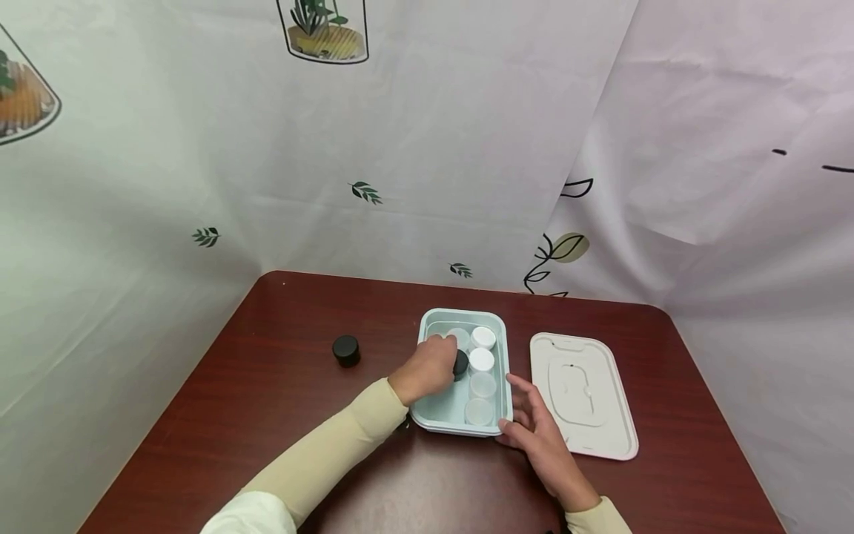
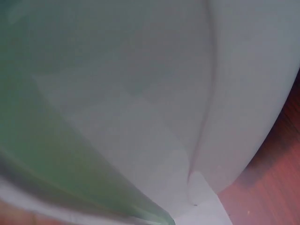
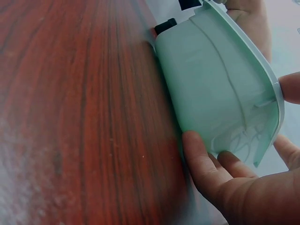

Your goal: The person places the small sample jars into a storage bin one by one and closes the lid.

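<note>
A pale green rectangular plastic tub (image 1: 434, 423) stands on the table, holding several small round pieces along its right side. Two have white tops (image 1: 482, 361); others, such as the near clear disc (image 1: 479, 411), look translucent. Inside the tub, my left hand (image 1: 430, 365) has its fingers curled at a black round cap (image 1: 461, 363), partly hidden by them. My right hand (image 1: 543, 445) rests its fingertips and thumb against the tub's right outer wall and rim. In the right wrist view, right-hand fingers (image 3: 199, 157) touch that wall (image 3: 206, 89) low down.
Left of the tub, a similar black round cap (image 1: 346, 350) sits on the dark red wooden table (image 1: 293, 319). The white tub lid (image 1: 587, 393) lies flat on the right. A patterned white cloth (image 1: 427, 148) hangs behind the table.
</note>
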{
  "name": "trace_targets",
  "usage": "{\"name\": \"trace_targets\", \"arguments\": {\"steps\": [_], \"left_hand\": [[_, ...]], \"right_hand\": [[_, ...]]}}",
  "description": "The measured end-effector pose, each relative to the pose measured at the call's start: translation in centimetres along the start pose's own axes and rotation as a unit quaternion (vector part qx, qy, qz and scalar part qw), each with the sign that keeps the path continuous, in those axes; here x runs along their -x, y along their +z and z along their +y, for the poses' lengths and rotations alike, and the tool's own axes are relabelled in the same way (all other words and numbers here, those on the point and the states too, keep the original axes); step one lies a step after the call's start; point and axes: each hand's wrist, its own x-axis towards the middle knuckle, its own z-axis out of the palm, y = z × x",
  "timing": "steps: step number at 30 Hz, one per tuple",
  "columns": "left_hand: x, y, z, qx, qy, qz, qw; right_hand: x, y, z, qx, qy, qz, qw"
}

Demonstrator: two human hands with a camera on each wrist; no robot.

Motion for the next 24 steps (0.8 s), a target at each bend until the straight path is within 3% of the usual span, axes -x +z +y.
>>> {"name": "trace_targets", "arguments": {"steps": [7, 16, 21, 24], "left_hand": [[0.4, -0.1, 0.0, 0.004, 0.008, 0.0, 1.0], [0.7, -1.1, 0.1, 0.043, -0.007, -0.012, 0.999], [0.9, -2.1, -0.9, 0.126, -0.002, 0.009, 0.9919], [1.2, -2.9, -1.9, 0.215, 0.005, 0.024, 0.9762]], "right_hand": [[0.0, 0.0, -0.1, 0.001, 0.006, -0.001, 1.0], [0.0, 0.0, -0.2, 0.004, 0.001, 0.002, 1.0], [-0.1, 0.0, -0.1, 0.001, 0.0, 0.003, 1.0], [-0.1, 0.0, -0.1, 0.001, 0.0, 0.004, 1.0]]}}
